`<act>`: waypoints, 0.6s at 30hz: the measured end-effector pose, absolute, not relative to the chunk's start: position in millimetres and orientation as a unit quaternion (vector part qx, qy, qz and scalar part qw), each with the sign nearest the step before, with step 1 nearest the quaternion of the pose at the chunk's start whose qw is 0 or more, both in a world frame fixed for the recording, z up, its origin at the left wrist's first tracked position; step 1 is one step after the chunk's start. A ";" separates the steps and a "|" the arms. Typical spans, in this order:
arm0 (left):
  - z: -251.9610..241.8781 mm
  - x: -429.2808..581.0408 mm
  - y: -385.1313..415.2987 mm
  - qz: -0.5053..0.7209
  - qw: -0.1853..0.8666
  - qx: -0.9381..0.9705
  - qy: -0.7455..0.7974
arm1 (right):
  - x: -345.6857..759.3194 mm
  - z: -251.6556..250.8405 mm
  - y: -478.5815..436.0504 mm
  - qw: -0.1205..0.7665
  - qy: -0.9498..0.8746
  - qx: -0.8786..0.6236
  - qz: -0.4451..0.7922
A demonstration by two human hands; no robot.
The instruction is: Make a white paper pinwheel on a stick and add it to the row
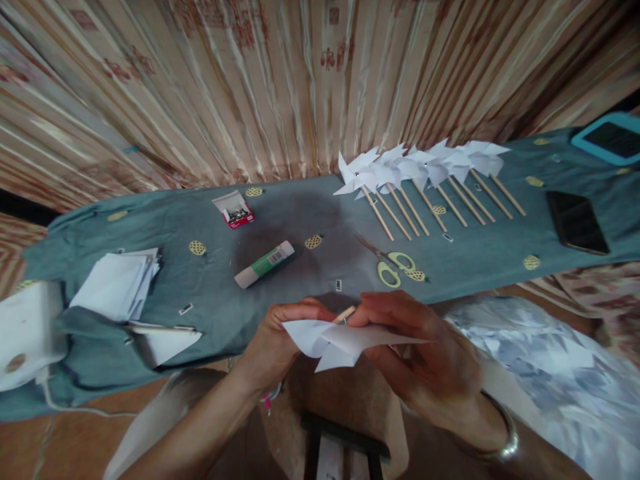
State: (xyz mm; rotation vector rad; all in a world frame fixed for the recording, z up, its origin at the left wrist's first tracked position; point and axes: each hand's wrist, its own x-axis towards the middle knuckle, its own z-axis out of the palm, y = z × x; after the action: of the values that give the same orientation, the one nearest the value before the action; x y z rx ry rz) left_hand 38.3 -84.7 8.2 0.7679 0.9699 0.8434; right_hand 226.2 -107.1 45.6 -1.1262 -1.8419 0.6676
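A white paper pinwheel [333, 345] is held between my two hands above the near edge of the cloth. My left hand [280, 337] is closed on its left side, with the fingertips partly behind the paper. My right hand [425, 353], wearing a metal bracelet, pinches the pinwheel from the right, its index finger at a small metal piece by the wooden stick [346, 313]. Only the stick's short end shows; the rest is hidden. Beyond my hands are green-handled scissors [393, 261], partly spread, and a glue stick [265, 264] lying on its side.
Several finished pinwheels [425, 167] lie in an overlapping row at the back right. A small open box [235, 210] holds metal fasteners. White paper sheets [117, 283] and a white device [30, 333] are at left; a dark phone [577, 221] lies right. A filled plastic bag [555, 380] sits beside me.
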 end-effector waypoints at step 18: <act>9.9 40.0 -84.8 0.392 0.731 0.349 0.436 | 226.2 43.3 -108.3 0.447 -0.707 -0.464 0.291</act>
State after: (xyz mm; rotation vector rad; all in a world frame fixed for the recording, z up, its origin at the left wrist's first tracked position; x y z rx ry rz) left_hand 40.0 -84.8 9.9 0.7678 0.9596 0.8626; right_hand 226.2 -108.3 43.3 -1.1484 -1.7509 0.7202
